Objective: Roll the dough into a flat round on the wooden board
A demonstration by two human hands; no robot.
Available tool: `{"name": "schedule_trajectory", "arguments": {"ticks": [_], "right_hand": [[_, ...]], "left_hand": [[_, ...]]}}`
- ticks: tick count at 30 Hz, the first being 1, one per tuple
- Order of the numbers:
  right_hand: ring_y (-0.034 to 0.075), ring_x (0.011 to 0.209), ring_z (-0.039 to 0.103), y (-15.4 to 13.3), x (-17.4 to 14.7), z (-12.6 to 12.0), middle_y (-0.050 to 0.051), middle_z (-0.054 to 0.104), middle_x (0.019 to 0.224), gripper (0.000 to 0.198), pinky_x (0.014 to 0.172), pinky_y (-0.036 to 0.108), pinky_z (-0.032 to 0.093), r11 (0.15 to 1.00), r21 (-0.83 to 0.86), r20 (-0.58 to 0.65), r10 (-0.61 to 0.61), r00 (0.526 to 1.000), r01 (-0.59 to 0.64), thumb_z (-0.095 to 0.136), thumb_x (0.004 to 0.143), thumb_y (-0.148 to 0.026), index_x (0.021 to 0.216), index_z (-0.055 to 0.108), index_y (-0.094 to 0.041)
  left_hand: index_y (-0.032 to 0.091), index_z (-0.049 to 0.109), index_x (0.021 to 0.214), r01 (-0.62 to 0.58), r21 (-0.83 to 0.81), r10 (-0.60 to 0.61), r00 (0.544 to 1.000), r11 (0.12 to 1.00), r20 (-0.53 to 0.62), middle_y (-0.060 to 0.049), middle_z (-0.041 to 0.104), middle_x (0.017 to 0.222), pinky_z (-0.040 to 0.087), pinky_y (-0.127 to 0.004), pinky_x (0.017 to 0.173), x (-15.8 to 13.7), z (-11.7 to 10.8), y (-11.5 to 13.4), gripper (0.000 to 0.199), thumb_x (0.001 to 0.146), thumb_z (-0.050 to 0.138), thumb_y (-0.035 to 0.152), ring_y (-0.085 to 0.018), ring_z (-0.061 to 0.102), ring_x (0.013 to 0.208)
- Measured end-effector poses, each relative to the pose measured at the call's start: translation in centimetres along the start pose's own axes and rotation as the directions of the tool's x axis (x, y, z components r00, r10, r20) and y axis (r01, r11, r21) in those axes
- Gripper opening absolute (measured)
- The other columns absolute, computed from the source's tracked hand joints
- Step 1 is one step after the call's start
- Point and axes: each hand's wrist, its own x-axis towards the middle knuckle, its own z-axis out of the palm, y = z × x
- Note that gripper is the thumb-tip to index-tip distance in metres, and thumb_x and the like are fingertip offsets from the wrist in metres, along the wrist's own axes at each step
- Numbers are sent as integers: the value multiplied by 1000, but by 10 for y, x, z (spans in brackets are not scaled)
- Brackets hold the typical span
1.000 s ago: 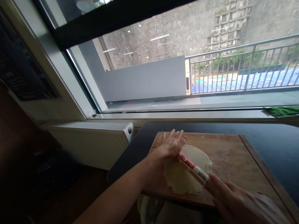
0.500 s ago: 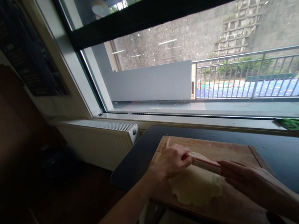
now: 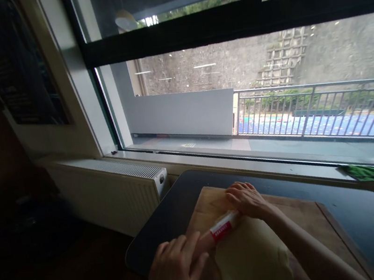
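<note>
A rolling pin (image 3: 221, 230) with a red-and-white label lies slantwise across the upper left of a thin, pale sheet of dough (image 3: 253, 255). The dough has an uneven edge and rests on a wooden board (image 3: 305, 213). My left hand (image 3: 177, 267) is on the pin's nearer end, fingers laid over it. At the far end, my right hand (image 3: 249, 200) is closed over the pin, hiding its tip. My right forearm passes above the dough and covers part of its right side.
Beneath the board is a dark table (image 3: 171, 220) with rounded corners. A white radiator (image 3: 116, 189) stands to the left under the window. On the sill at right lies a green cloth (image 3: 369, 172).
The rolling pin has turned: its left end has come nearer me and its right end has gone farther away. Both hands moved with it, and the camera view has shifted.
</note>
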Motion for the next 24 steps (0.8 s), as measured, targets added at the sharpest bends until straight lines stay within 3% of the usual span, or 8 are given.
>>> {"name": "schedule_trajectory", "arguments": {"ticks": [4,9,12,15,20,22,24], "right_hand": [[24,129,30,-2,30,11,8,44,136,57,104,36,21,1000,-17,44,-5,999,6,27,91,-54,130,48,-18],[18,136,18,13,-32,-3,1,36,143,55,108,34,17,999,-30,115,-42,992,45,16,94,-50,133,44,-25],[18,137,13,20,-60,-10,2,31,147,59,109,36,14,997,-64,147,-26,989,36,13,93,-52,138,36,-22],[20,137,14,12,-34,-3,1,32,146,57,109,41,13,995,-95,153,-18,988,33,11,94,-51,137,39,-26],[23,135,20,-21,56,17,8,37,143,59,108,40,16,995,-75,137,-53,989,64,21,92,-55,133,44,-20],[23,135,20,-27,67,18,9,35,143,62,107,39,17,995,-58,139,-69,988,78,23,91,-57,134,41,-18],[23,136,19,-23,54,15,9,32,145,63,108,39,17,996,-44,156,-72,985,79,22,91,-58,137,38,-18]], "left_hand": [[26,51,122,-22,11,22,999,1000,-33,-3,63,92,43,-32,71,-10,6,1,36,87,52,29,-17,58,78],[32,45,129,-83,-1,82,995,997,-54,-2,61,92,46,-30,66,-18,0,15,43,86,52,31,-17,58,75],[32,44,130,-116,-6,115,992,993,-53,-2,61,91,46,-29,64,-19,-2,18,44,87,50,34,-17,58,74],[28,49,127,-96,-7,95,993,995,-73,-2,62,88,46,-27,62,-20,-1,12,40,88,49,35,-16,59,72],[25,51,125,53,56,-49,997,997,-60,-2,62,84,46,-27,63,-23,3,-6,36,90,46,35,-15,59,70],[26,51,125,68,69,-64,997,995,-53,-3,61,83,46,-28,64,-24,4,-8,36,90,47,34,-16,59,71],[26,50,127,36,61,-32,998,998,-57,-3,61,85,45,-29,66,-23,2,-5,39,89,48,33,-17,59,74]]}}
